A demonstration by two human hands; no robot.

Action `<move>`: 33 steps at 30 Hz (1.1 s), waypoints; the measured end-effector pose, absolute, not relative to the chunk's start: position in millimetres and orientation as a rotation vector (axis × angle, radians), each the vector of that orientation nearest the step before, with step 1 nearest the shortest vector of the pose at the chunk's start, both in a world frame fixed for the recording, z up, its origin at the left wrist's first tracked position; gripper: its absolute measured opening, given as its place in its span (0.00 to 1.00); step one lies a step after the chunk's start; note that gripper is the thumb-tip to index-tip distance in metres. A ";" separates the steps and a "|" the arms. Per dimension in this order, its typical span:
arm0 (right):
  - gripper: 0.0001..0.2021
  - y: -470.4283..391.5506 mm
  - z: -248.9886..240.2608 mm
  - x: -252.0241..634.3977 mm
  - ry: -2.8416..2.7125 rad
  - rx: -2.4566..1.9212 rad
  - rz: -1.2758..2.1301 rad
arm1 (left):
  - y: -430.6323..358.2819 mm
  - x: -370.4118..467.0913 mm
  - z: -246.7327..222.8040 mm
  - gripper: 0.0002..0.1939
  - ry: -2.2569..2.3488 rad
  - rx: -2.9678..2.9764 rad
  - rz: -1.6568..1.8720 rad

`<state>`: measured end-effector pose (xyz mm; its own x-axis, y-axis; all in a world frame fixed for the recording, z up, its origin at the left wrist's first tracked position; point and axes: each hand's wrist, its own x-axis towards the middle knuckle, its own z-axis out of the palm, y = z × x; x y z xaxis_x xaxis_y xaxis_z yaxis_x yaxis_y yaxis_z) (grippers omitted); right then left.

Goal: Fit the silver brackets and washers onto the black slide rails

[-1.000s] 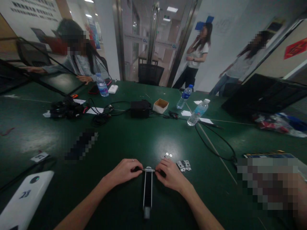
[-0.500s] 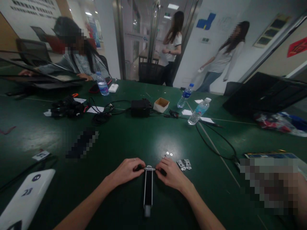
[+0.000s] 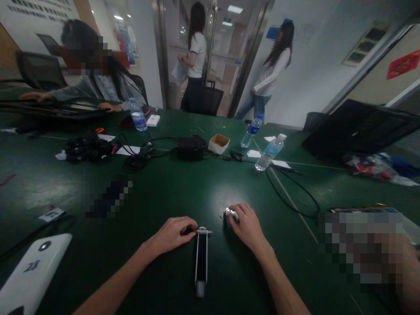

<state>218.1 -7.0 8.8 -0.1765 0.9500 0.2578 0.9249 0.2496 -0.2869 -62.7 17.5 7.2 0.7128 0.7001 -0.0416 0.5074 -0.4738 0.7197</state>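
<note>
A long narrow dark strip with pale metal side rails [image 3: 202, 262] lies on the green table in front of me. Across its far end runs a thin metal rod [image 3: 205, 232]. My left hand [image 3: 175, 234] is closed, thumb and forefinger pinching the rod's left end. The rod's right end sticks out free. To the right, my right hand [image 3: 247, 225] rests low over small silvery metal parts [image 3: 232, 213], its fingers bent and close together. What sits between those fingertips is partly hidden. Small washers [image 3: 227, 210] show beside them.
A white device marked 28 [image 3: 36, 267] lies at left. Farther back are a black box [image 3: 190, 148] with cables, an open carton [image 3: 218, 143] and water bottles [image 3: 271, 152]. At right is a blurred-out hand. Someone sits at the far left; two people stand behind the table.
My right hand has let go of the rod's right end and moved right and slightly away, over the small metal parts. My left hand stays on the rod. The standing people have moved left.
</note>
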 end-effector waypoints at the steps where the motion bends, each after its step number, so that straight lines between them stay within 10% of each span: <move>1: 0.09 -5.6 5.3 222.3 -2.135 -1.769 0.051 | 17.5 -62.5 7.3 0.11 0.914 2.176 0.335; 16: 0.05 -4.5 -4.8 229.9 -2.142 -1.921 0.069 | 16.3 -62.7 6.8 0.12 0.922 2.191 0.337; 33: 0.03 -32.8 15.3 156.8 -1.980 -1.104 0.559 | 7.3 -54.9 11.3 0.10 0.726 2.505 0.737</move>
<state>156.8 -32.8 15.3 -0.3134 0.8513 0.4208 0.5054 0.5247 -0.6851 -54.9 7.3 11.3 0.7220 0.5861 0.3677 0.3590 -0.7716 0.5251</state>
